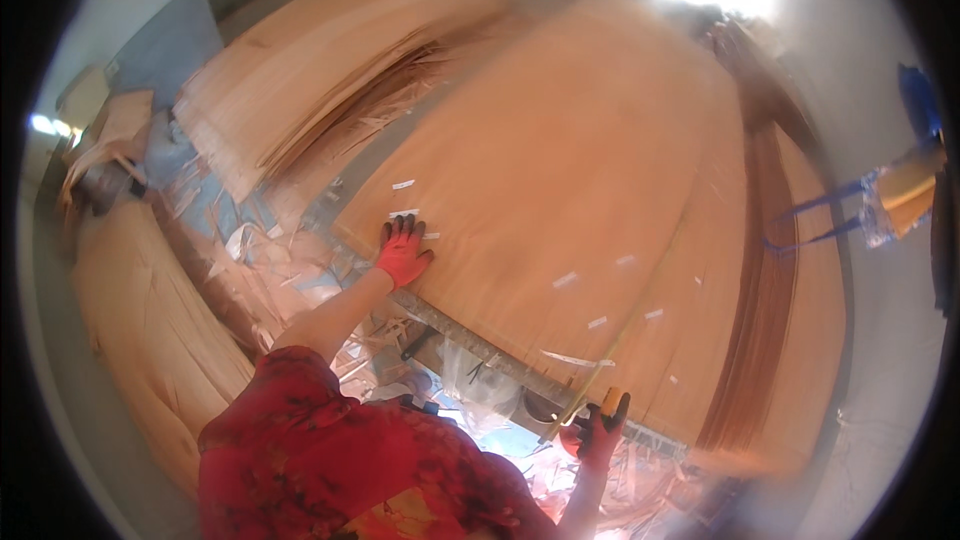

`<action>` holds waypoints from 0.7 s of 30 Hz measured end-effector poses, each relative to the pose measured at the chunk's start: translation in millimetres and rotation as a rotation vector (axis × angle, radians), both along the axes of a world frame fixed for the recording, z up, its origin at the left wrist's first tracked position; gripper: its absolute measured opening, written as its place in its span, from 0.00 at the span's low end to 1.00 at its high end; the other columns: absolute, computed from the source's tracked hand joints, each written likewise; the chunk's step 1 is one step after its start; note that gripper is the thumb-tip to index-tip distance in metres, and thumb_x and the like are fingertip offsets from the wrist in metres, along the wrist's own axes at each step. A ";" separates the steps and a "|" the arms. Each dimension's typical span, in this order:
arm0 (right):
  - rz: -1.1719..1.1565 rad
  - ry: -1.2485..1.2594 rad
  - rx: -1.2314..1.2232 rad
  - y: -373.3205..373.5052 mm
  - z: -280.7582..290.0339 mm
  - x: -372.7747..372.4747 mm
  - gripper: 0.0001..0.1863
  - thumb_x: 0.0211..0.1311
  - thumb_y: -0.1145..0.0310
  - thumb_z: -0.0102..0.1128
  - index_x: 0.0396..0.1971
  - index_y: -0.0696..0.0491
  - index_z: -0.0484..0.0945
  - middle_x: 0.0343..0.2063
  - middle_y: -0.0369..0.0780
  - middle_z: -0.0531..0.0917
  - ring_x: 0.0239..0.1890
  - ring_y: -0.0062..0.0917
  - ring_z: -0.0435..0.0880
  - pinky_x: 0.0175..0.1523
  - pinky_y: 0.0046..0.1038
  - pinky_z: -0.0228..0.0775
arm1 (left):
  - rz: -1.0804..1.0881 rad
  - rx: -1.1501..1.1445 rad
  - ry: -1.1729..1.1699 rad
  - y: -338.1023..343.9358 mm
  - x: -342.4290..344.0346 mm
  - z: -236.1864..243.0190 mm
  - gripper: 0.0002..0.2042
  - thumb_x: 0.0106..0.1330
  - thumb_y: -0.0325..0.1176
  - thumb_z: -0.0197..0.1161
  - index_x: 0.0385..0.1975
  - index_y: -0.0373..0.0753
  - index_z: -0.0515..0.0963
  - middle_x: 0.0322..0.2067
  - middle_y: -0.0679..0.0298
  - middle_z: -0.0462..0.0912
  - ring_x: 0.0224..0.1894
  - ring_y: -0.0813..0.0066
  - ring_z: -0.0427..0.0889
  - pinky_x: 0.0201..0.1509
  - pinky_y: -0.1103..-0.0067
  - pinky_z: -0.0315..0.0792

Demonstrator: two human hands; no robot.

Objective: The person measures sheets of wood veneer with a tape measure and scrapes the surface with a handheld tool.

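A broad sheet of orange-brown wood veneer covers the work table in front of me. Near its left front edge, my left hand, in a red glove with dark fingertips, lies flat with fingers spread, beside short white tape strips. At the front edge, farther right, my right hand, in a like glove, is closed round a small orange-yellow object; its kind is unclear. Next to this hand a thin yellowish strip crosses the edge, and a fine line continues up the sheet. More white tape pieces dot the surface.
Another veneer stack stands at the far left, and a further one at the near left. Veneer scraps litter the floor between. Darker veneer strips lie along the right side. A blue-strapped bag hangs at the right wall.
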State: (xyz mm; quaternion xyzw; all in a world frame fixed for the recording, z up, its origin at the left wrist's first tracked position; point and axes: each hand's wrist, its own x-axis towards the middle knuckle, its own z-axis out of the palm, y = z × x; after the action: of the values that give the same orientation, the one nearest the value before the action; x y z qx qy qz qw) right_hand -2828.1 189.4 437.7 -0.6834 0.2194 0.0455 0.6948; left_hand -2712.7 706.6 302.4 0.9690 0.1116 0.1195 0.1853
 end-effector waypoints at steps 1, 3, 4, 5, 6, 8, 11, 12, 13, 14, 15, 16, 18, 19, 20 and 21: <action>0.012 -0.011 0.042 9.5 4.2 -8.3 0.36 0.68 0.71 0.59 0.73 0.45 0.56 0.45 0.45 0.80 0.28 0.27 0.85 0.23 0.21 0.73 | -0.010 -0.037 0.049 5.9 -1.8 0.7 0.35 0.60 0.50 0.61 0.65 0.38 0.65 0.68 0.45 0.61 0.71 0.44 0.55 0.74 0.51 0.43; 0.013 -0.007 0.117 15.1 -0.8 -19.5 0.34 0.69 0.70 0.57 0.73 0.47 0.56 0.47 0.46 0.79 0.30 0.28 0.86 0.25 0.22 0.75 | -0.030 -0.106 0.138 16.6 0.8 6.6 0.34 0.60 0.49 0.60 0.65 0.39 0.65 0.68 0.45 0.61 0.72 0.44 0.55 0.74 0.51 0.44; 0.000 0.017 0.153 10.8 -13.6 -24.8 0.35 0.70 0.70 0.57 0.73 0.49 0.55 0.48 0.46 0.80 0.31 0.30 0.86 0.27 0.22 0.76 | -0.022 -0.098 0.186 21.2 2.3 9.4 0.33 0.60 0.48 0.59 0.65 0.39 0.67 0.69 0.47 0.61 0.73 0.44 0.55 0.74 0.52 0.46; -0.021 0.041 0.192 9.1 -21.7 -32.6 0.35 0.70 0.71 0.57 0.74 0.51 0.53 0.49 0.47 0.80 0.32 0.31 0.87 0.28 0.22 0.76 | -0.033 -0.090 0.207 23.5 6.5 10.9 0.32 0.60 0.47 0.59 0.64 0.39 0.68 0.69 0.48 0.62 0.72 0.44 0.57 0.73 0.52 0.49; 0.001 0.063 0.110 21.8 -12.0 -37.7 0.26 0.71 0.62 0.57 0.64 0.54 0.66 0.47 0.45 0.78 0.42 0.33 0.85 0.39 0.29 0.79 | -0.041 -0.074 0.232 29.3 8.5 13.6 0.31 0.60 0.47 0.59 0.63 0.39 0.68 0.69 0.49 0.63 0.71 0.45 0.58 0.73 0.51 0.51; -0.254 -0.048 0.408 45.9 10.3 -43.4 0.26 0.71 0.66 0.55 0.66 0.57 0.65 0.45 0.45 0.81 0.38 0.34 0.87 0.35 0.30 0.79 | -0.090 0.043 0.204 20.1 22.7 28.8 0.24 0.60 0.44 0.58 0.54 0.38 0.75 0.60 0.50 0.73 0.62 0.46 0.71 0.62 0.53 0.68; -0.144 -0.153 0.269 40.8 30.2 -95.4 0.29 0.71 0.65 0.54 0.70 0.53 0.59 0.54 0.45 0.75 0.51 0.39 0.80 0.50 0.41 0.72 | -0.212 -0.036 0.247 27.2 51.4 36.9 0.16 0.61 0.39 0.56 0.41 0.36 0.80 0.44 0.46 0.82 0.48 0.44 0.80 0.50 0.58 0.75; -0.048 -0.166 0.169 35.1 32.0 -109.9 0.33 0.71 0.65 0.56 0.72 0.48 0.55 0.62 0.45 0.67 0.59 0.42 0.73 0.60 0.48 0.65 | -0.222 -0.106 0.272 18.6 56.2 49.6 0.15 0.61 0.39 0.56 0.39 0.35 0.80 0.40 0.44 0.83 0.46 0.43 0.81 0.48 0.59 0.76; 0.007 -0.208 0.171 29.1 30.8 -104.9 0.41 0.68 0.68 0.61 0.74 0.39 0.48 0.75 0.43 0.54 0.71 0.46 0.61 0.74 0.55 0.51 | -0.270 -0.165 0.290 28.5 58.0 40.8 0.16 0.62 0.40 0.55 0.40 0.34 0.81 0.41 0.43 0.83 0.48 0.43 0.81 0.50 0.57 0.74; -0.124 -0.287 0.574 27.9 20.7 -108.0 0.38 0.69 0.72 0.59 0.73 0.42 0.51 0.71 0.43 0.60 0.69 0.37 0.66 0.72 0.44 0.58 | -0.206 -0.132 0.346 40.4 58.8 41.6 0.17 0.64 0.42 0.55 0.42 0.35 0.81 0.42 0.43 0.83 0.48 0.43 0.81 0.51 0.56 0.74; -0.256 -0.403 0.966 31.6 9.1 -119.3 0.35 0.69 0.76 0.56 0.72 0.46 0.53 0.67 0.43 0.67 0.67 0.28 0.70 0.69 0.33 0.65 | -0.190 -0.102 0.344 56.5 62.2 39.7 0.18 0.65 0.43 0.55 0.43 0.34 0.81 0.44 0.43 0.83 0.50 0.43 0.81 0.53 0.57 0.73; -0.308 -0.424 0.893 32.8 -10.9 -134.3 0.33 0.69 0.76 0.57 0.71 0.49 0.56 0.64 0.44 0.71 0.66 0.30 0.71 0.68 0.33 0.67 | -0.170 -0.082 0.340 59.3 66.0 37.5 0.19 0.65 0.44 0.54 0.44 0.34 0.80 0.46 0.43 0.82 0.51 0.43 0.80 0.54 0.57 0.72; -0.417 -0.444 0.722 39.5 -46.7 -182.6 0.30 0.67 0.76 0.58 0.68 0.54 0.61 0.57 0.47 0.78 0.63 0.34 0.74 0.66 0.31 0.70 | -0.193 -0.050 0.362 14.6 67.1 51.6 0.23 0.67 0.46 0.53 0.52 0.33 0.78 0.56 0.43 0.77 0.60 0.47 0.75 0.62 0.60 0.68; -0.502 -0.482 0.969 48.6 -42.6 -197.9 0.27 0.69 0.74 0.57 0.66 0.57 0.64 0.54 0.48 0.80 0.58 0.34 0.79 0.60 0.30 0.74 | -0.239 -0.013 0.305 2.9 68.0 46.2 0.24 0.68 0.46 0.53 0.54 0.33 0.77 0.60 0.44 0.74 0.63 0.48 0.72 0.65 0.61 0.66; -0.575 -0.300 0.755 56.9 -35.4 -209.2 0.26 0.70 0.72 0.56 0.66 0.58 0.64 0.52 0.47 0.81 0.56 0.34 0.81 0.56 0.29 0.76 | -0.277 0.022 0.239 -4.7 70.9 38.6 0.25 0.68 0.47 0.53 0.57 0.33 0.75 0.63 0.44 0.71 0.65 0.49 0.69 0.67 0.62 0.64; -0.643 -0.106 0.545 62.3 -30.9 -224.6 0.26 0.70 0.70 0.56 0.66 0.59 0.64 0.50 0.47 0.82 0.53 0.33 0.83 0.51 0.29 0.78 | -0.317 0.051 0.174 -21.3 74.4 36.3 0.27 0.69 0.47 0.53 0.60 0.33 0.74 0.66 0.45 0.68 0.68 0.50 0.66 0.70 0.63 0.62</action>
State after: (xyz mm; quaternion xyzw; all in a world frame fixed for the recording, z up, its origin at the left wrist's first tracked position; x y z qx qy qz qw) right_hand -3052.7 251.7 406.8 -0.3729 0.3653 -0.1527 0.8392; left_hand -2638.4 685.3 338.7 0.9855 -0.0301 0.0073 0.1667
